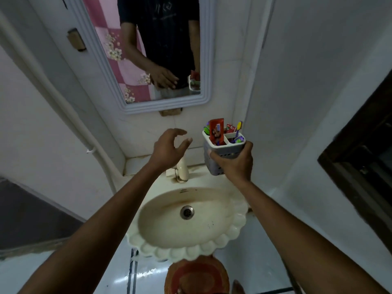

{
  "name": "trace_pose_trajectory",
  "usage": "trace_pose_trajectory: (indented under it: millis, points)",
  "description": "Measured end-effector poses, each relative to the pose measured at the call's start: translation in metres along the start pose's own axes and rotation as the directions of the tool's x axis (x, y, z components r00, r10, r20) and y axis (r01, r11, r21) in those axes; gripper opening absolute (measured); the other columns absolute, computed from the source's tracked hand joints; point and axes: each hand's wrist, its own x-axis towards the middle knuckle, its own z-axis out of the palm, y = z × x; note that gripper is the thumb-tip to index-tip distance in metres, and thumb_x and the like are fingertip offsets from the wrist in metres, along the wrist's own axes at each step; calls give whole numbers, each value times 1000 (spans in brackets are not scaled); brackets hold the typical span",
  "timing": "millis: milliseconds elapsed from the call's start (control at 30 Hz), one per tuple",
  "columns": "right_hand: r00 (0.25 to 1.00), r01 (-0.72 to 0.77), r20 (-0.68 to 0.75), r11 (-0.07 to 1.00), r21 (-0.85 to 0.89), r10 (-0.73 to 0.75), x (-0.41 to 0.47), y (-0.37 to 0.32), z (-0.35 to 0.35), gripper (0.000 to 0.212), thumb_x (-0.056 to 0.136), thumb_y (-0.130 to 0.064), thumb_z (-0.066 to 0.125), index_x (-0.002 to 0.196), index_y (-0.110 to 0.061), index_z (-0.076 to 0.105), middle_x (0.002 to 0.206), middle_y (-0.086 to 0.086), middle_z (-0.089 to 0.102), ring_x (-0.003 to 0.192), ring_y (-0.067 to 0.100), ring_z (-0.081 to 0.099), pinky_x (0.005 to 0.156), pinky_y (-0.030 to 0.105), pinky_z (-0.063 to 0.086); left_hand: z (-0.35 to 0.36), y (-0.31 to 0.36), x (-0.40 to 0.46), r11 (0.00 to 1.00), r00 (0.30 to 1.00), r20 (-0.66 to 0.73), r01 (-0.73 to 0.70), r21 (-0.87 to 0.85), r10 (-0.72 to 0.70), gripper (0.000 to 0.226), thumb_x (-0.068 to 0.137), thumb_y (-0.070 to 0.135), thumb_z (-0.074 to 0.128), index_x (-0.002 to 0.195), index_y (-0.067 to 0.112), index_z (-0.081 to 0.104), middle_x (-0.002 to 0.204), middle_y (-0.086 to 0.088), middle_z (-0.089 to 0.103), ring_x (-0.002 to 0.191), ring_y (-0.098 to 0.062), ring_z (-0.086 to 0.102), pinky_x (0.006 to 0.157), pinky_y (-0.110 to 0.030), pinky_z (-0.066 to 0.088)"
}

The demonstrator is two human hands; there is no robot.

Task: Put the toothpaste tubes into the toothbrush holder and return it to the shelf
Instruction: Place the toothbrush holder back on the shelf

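My right hand [234, 164] grips a grey perforated toothbrush holder [220, 150] by its lower body, upright, above the right back corner of the sink. A red toothpaste tube [216, 130] stands in its left compartment, and a smaller red tube [230, 128] pokes up behind. Toothbrushes with green [206, 130] and purple-yellow [238, 129] handles stick out too. My left hand [169, 148] hovers to the left of the holder, fingers curled apart and holding nothing.
A cream scalloped sink [235, 228] sits below my hands, with a cream tap [182, 169] at its back. A framed mirror [101, 66] hangs above. A ledge [137, 164] runs along the back wall. A dark window frame [358, 149] is at right.
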Motion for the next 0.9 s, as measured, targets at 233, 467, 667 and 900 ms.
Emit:
trace_pose_trajectory:
  millis: [233,467,667,900]
  points:
    - [983,165,-105,976,143,-151,13,-102,-42,103,51,-69,100,122,-20,44,114,-10,67,100,14,72,80,34,61,-52,48,15,986,975,-146,-160,44,165,52,98,62,61,133,24,68,132,3,69,122,-15,64,103,-49,53]
    - [910,394,-238,885,246,-339,40,-220,-89,91,65,-40,109,124,-17,44,115,-16,63,93,-17,66,71,11,55,-132,119,51,953,907,-293,-295,71,302,58,101,57,61,148,21,60,146,0,63,133,-16,57,110,-43,49]
    - [840,523,-331,804,284,-430,56,-319,-129,94,60,-49,109,123,-20,45,116,-14,65,96,-8,70,72,14,58,-202,189,90,881,779,-412,-439,178,472,66,99,69,51,146,23,60,145,2,63,134,-16,57,110,-53,50]
    - [768,618,-398,743,255,-502,83,-427,-171,101,48,-72,101,117,-24,44,114,-12,67,100,7,73,83,35,63,-274,266,131,792,604,-513,-493,360,609,59,101,61,55,148,26,58,147,1,62,136,-22,56,112,-57,43]
